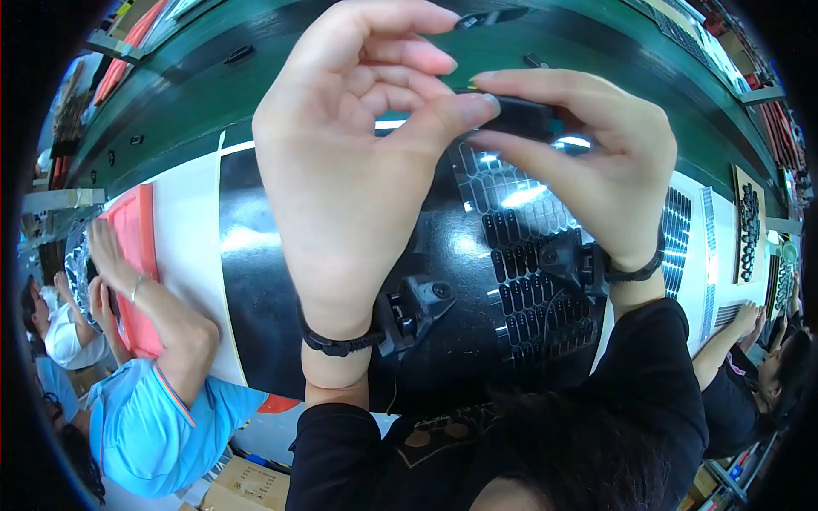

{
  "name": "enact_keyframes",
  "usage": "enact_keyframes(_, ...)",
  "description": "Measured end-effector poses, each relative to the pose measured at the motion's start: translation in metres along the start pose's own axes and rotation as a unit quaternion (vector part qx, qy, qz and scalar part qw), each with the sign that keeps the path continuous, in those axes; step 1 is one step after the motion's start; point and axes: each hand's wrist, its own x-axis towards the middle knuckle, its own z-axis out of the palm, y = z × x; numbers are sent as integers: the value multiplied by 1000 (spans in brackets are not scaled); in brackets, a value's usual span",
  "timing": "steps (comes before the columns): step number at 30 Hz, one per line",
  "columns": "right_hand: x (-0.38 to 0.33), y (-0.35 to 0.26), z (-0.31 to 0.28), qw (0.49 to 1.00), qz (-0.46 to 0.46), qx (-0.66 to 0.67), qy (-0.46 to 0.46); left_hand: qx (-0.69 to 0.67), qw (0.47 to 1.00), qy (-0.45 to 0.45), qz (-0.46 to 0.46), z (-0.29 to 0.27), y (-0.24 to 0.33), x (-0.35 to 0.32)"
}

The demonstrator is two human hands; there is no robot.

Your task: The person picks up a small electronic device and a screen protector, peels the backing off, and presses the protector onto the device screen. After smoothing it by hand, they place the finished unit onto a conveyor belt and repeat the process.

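Both of my hands are raised above the table, close together. A small black oblong casing (pixel 524 119) is pinched between the thumb and fingers of my right hand (pixel 596 149). My left hand (pixel 358 145) has its thumb pressed on the casing's left end, with the other fingers curled behind. At the left index fingertip shows a thin dark piece (pixel 494 16); I cannot tell whether the finger touches it or it lies beyond. Below the hands lies a sheet of black oval pieces (pixel 520 289), partly see-through where pieces are gone.
A glossy black mat (pixel 264 289) covers the table before me. Across the far side runs a green belt (pixel 187 102) with small black parts (pixel 239 54). A co-worker in a blue shirt (pixel 162 417) sits at left by a red tray (pixel 141 255); another in black (pixel 737 392) works at right.
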Motion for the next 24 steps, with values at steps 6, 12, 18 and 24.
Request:
enact_keyframes(6,-2,0,2,998,48,21,-15,30,998,-14,-49,-1,-7,0)
enact_keyframes(12,-5,8,2,990,73,119,-10,-44,985,-74,-149,-4,-20,8)
enact_keyframes(18,4,44,6,907,228,338,-108,58,991,-68,-100,-1,-45,8)
enact_keyframes(24,1,46,10,939,225,231,-122,-40,982,-82,-164,-4,-58,13)
